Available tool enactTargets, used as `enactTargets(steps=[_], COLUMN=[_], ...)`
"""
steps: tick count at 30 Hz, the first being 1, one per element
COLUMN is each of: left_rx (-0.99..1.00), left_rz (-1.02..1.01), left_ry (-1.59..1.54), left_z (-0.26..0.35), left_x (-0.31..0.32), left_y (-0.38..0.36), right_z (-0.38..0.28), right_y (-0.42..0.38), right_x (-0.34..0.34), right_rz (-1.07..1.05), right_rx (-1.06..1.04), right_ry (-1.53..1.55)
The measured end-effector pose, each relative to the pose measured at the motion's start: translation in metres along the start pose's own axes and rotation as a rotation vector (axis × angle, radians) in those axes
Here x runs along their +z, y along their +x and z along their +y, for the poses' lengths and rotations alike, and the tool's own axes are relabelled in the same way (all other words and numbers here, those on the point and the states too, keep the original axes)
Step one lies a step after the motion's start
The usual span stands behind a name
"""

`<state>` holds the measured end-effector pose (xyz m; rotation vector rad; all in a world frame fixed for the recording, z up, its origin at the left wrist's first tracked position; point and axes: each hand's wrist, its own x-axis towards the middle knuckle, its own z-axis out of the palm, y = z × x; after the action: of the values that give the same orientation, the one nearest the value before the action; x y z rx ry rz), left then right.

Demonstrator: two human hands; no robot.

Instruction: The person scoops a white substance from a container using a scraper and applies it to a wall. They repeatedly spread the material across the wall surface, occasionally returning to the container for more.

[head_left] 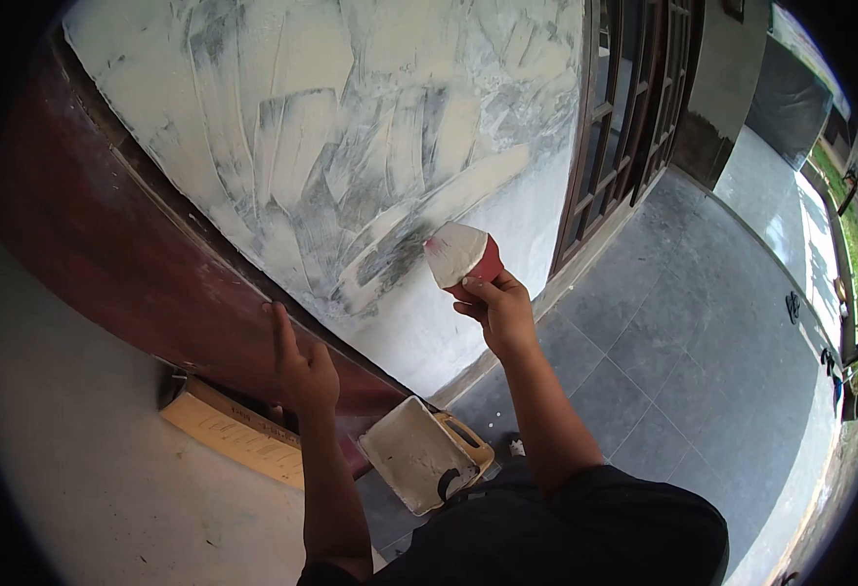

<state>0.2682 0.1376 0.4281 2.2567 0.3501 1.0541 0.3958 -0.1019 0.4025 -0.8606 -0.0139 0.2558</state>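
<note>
My right hand (pixel 502 311) grips a red putty scraper (pixel 489 262) between thumb and fingers. White putty covers most of its blade, which is held just in front of the wall (pixel 419 327). Uneven, overlapping strokes of cream-white putty coat the upper wall, with grey patches showing through. My left hand (pixel 309 376) holds nothing; its index finger stretches out to the dark edge strip along the maroon surface (pixel 194 283). Below and between my arms is a putty-smeared, squarish container (pixel 411 451) with a yellow handle.
A yellow cardboard box (pixel 224 430) lies beside the maroon surface, left of my left forearm. Dark wooden framed panes (pixel 610 117) border the wall on its right. Grey floor tiles (pixel 659 352) spread to the right, with dark sandals (pixel 793 307) farther off.
</note>
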Motion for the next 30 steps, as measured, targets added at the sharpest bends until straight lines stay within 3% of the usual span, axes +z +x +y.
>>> enactTargets(steps=[7, 12, 15, 20, 24, 27, 30], left_rx=[0.033, -0.026, -0.05, -0.169, -0.212, -0.225, -0.257], left_rz=[0.013, 0.028, 0.064, 0.157, 0.246, 0.296, 0.332], left_ry=[0.066, 0.084, 0.116, 0.0, 0.005, 0.011, -0.04], left_z=[0.005, 0.009, 0.01, 0.023, 0.021, 0.027, 0.039], left_x=[0.004, 0.008, 0.011, 0.025, 0.037, 0.045, 0.051], left_y=[0.001, 0.002, 0.003, 0.008, 0.009, 0.011, 0.014], right_z=[-0.001, -0.018, -0.033, -0.074, -0.097, -0.077, -0.044], right_y=[0.021, 0.053, 0.081, 0.121, 0.157, 0.173, 0.15], right_x=[-0.025, -0.047, -0.065, -0.082, -0.071, -0.044, -0.012], right_rz=[0.014, 0.178, 0.257, 0.51, 0.581, 0.409, 0.201], right_rx=[-0.09, -0.115, -0.229, -0.594, -0.781, -0.874, -0.904], right_ry=[-0.219, -0.087, -0.172, -0.942, -1.221, -1.45, -1.443])
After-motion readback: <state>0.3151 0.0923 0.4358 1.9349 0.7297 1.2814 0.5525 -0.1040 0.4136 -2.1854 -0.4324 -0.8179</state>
